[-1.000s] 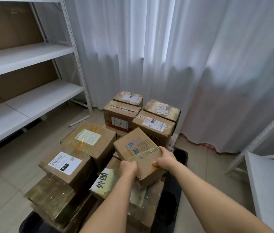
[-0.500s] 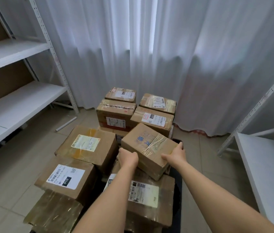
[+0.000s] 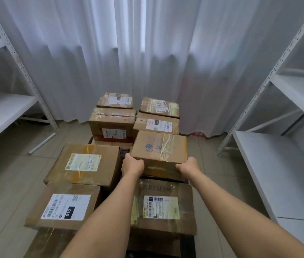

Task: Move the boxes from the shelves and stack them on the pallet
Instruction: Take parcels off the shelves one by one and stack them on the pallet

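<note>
A taped cardboard box with blue print [image 3: 159, 147] sits squarely among the stacked boxes, just behind a larger labelled box [image 3: 163, 205]. My left hand [image 3: 132, 164] grips its near left corner and my right hand [image 3: 186, 165] grips its near right corner. Several more cardboard boxes fill the stack: one with a pale label [image 3: 86, 162], one with a "010" label [image 3: 63, 206], and taller ones at the back [image 3: 113, 123]. The black pallet [image 3: 187, 243] shows only as a dark edge at the lower right, mostly hidden by boxes.
White metal shelving stands at the left [image 3: 2, 108] and at the right [image 3: 281, 164], with bare boards. A white curtain [image 3: 147, 53] hangs behind the stack. A white tube [image 3: 42, 143] lies on the tiled floor near the left rack.
The blue-printed box has turned from skewed to square with the stack and moved forward and to the right. Both hands stayed on its near corners. My view swung right.
</note>
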